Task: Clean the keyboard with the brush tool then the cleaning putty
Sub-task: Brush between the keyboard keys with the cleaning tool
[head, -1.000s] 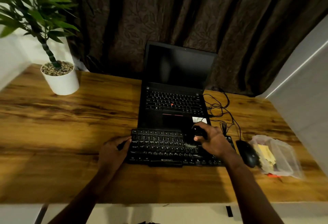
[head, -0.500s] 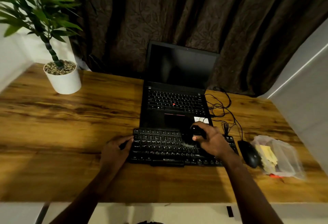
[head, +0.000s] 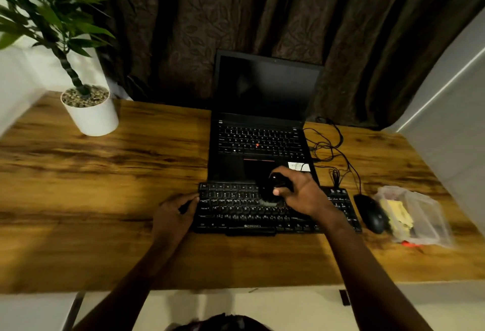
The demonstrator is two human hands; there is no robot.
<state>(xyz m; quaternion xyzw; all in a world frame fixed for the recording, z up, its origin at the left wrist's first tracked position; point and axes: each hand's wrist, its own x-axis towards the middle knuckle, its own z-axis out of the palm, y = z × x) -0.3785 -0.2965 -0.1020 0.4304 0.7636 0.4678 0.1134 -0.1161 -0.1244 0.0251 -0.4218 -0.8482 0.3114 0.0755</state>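
Note:
A black external keyboard (head: 236, 212) lies on the wooden desk in front of an open laptop. My right hand (head: 301, 194) grips a black round brush tool (head: 270, 190), whose pale bristles touch the upper middle keys. My left hand (head: 173, 212) rests against the keyboard's left edge, its fingers curled on the end of the case. A clear plastic bag (head: 414, 215) at the right holds yellow cleaning putty (head: 396, 216).
The open black laptop (head: 259, 147) sits just behind the keyboard. A black mouse (head: 371, 214) and tangled cables (head: 330, 152) lie to the right. A white potted plant (head: 90, 112) stands at the back left. The desk's front edge runs below my forearms.
My right hand has shifted the brush slightly over the upper middle keys. My left hand stays at the keyboard's left edge. The view has moved a little.

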